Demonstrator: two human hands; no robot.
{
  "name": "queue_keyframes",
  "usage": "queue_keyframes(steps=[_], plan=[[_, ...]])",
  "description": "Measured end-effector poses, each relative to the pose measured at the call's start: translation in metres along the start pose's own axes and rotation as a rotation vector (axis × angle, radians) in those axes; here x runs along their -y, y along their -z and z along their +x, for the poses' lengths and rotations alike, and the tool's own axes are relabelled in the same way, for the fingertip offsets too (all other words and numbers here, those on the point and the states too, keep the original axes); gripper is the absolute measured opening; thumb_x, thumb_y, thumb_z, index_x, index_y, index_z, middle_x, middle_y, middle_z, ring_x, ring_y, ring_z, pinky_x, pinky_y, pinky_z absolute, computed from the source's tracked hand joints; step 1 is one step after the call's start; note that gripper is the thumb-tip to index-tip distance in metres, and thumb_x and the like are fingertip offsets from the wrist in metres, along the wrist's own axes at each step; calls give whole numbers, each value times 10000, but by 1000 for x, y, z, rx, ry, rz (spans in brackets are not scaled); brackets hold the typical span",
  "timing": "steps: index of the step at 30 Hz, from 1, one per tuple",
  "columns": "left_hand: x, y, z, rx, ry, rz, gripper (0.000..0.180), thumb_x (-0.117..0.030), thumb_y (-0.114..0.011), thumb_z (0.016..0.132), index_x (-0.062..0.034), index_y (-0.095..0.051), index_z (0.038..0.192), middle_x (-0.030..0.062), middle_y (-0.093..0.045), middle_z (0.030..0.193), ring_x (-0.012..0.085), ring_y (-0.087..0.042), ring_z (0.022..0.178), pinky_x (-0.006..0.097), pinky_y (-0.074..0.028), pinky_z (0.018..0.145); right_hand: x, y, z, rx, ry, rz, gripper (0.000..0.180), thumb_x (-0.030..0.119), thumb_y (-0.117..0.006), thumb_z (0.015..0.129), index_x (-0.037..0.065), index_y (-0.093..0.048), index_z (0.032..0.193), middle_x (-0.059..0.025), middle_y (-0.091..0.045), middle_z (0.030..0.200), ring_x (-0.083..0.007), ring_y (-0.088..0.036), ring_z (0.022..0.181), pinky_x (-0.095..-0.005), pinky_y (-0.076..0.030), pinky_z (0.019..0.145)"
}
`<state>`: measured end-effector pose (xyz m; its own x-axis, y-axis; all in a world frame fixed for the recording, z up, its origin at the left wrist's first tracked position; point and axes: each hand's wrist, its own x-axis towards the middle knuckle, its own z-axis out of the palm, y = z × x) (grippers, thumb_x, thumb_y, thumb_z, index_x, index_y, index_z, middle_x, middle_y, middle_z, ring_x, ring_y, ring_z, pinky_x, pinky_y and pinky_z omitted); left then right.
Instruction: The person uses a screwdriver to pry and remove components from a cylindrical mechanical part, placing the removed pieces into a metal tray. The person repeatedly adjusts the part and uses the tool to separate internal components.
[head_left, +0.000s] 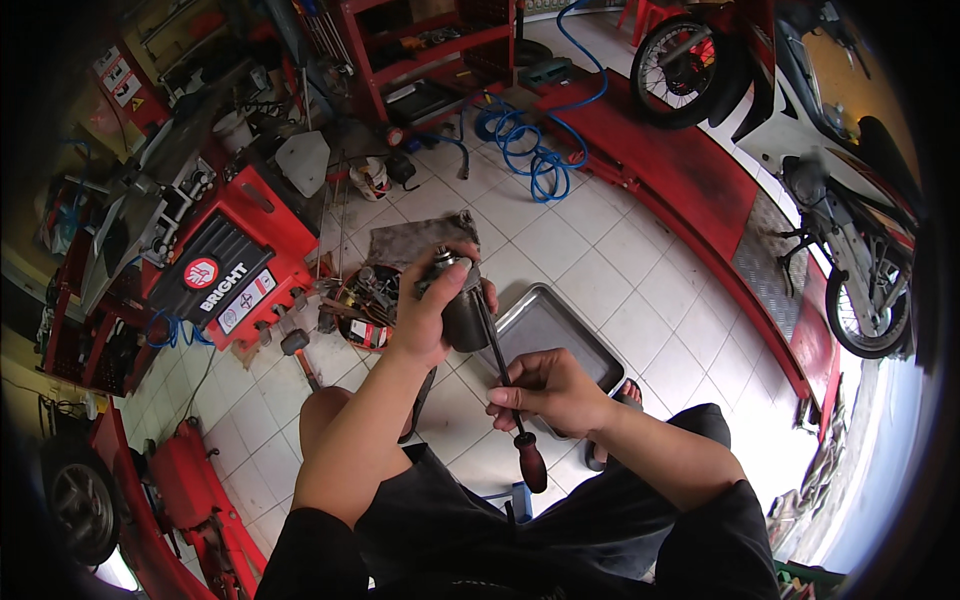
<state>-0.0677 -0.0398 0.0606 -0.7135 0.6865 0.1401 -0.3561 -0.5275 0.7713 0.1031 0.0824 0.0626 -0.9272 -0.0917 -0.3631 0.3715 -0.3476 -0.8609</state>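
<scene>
My left hand [428,312] grips a dark metal cylinder-shaped part [463,302], held upright above the floor with its shiny end up. My right hand [545,390] holds a screwdriver [510,395] by its shaft; the dark red handle points down toward my lap and the tip reaches up against the side of the cylinder part. Both forearms come in from the lower edge over my black shorts.
A grey metal tray [560,325] lies on the white tiled floor under my hands. A round bowl of small parts [365,300] and a grey rag [415,240] lie to the left. Red machine [225,270] far left, red ramp [690,180] and motorcycles [850,230] at right, blue coiled hose [535,150].
</scene>
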Motion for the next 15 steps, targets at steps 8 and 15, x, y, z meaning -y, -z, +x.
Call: queue_keyframes(steps=[8,15], plan=[[2,-2,2,-59,74,27,303,-288,-700,938,-58,-607,1110,87,-588,900,247,-670,729,377,-562,617,5,4,0,-12,24,-56,339,211,-565,1063,-96,-634,1190,-164,-721,936,-194,-724,835,-318,-604,771],[7,2,2,-77,118,92,335,-335,-651,950,-87,-601,1170,154,-645,806,270,-662,741,394,-548,657,14,6,-4,66,22,-32,328,175,-564,1057,-121,-620,1186,-190,-725,987,-236,-738,897,-332,-614,809]])
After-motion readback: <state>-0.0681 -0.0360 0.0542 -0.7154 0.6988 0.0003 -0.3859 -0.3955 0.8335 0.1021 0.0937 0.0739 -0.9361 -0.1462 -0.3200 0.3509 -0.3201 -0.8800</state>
